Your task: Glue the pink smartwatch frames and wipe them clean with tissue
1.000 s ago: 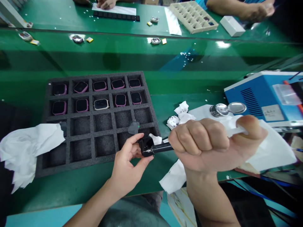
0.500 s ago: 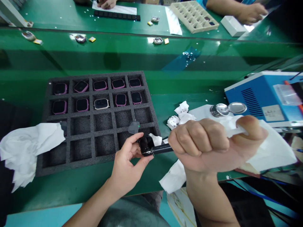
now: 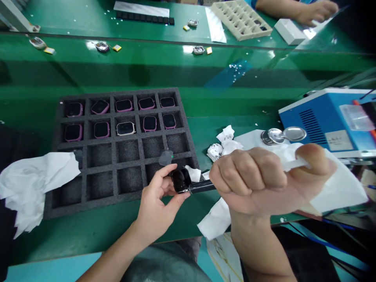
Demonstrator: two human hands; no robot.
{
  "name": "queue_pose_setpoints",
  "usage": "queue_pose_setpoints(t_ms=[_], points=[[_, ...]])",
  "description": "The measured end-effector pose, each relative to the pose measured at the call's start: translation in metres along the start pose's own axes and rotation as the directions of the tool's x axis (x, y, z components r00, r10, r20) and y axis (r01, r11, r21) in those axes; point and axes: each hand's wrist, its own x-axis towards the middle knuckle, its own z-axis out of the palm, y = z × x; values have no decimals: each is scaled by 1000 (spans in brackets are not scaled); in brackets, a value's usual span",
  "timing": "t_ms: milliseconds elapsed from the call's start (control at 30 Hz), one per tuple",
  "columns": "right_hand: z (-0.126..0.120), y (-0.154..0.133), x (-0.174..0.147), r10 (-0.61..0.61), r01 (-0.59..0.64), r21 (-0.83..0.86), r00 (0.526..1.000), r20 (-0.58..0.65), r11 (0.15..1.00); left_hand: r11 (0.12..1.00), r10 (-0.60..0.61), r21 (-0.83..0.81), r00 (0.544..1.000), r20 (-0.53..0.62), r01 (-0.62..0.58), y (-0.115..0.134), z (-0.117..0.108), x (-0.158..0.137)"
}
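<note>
My left hand (image 3: 160,205) grips a dark smartwatch (image 3: 181,180) by its edges between thumb and fingers, above the near right of a foam tray (image 3: 85,176). In my right hand (image 3: 258,176), a black-barrelled syringe (image 3: 202,187) lies with the fingers wrapped round it and the thumb on its white plunger (image 3: 296,163). The syringe's thin metal tip meets the lower edge of the watch, close to my left thumb. Several watches, mostly with pink-purple frames, sit in the two far rows of the tray; one watch (image 3: 125,128) has a pale frame.
White cloths (image 3: 38,180) cover the tray's left corner. Crumpled wipes (image 3: 226,143) and an open round metal tin (image 3: 272,137) lie by a blue machine (image 3: 326,121). Across the bench are a beige compartment tray (image 3: 242,21) and another person's hand (image 3: 319,13). Small watch parts (image 3: 102,47) lie behind the tray.
The watch has tilted slightly, showing more of its dark face, while the syringe tip stays at its edge. Small parts at the back have shifted right. One co-worker's hand has left the top edge.
</note>
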Motion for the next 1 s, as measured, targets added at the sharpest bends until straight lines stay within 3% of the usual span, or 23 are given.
queue_pose_setpoints(t_ms=[100,267,1000], points=[[-1,0,-3,24,-23,5,998,-51,1000,1000,-12,-18,1000,0,12,1,0,0],[-3,-1,-2,12,-13,18,1000,27,1000,999,-18,-32,1000,-7,18,1,-1,0],[-7,-2,-1,4,-4,1,1000,26,1000,999,-10,-34,1000,-5,10,-1,0,0]])
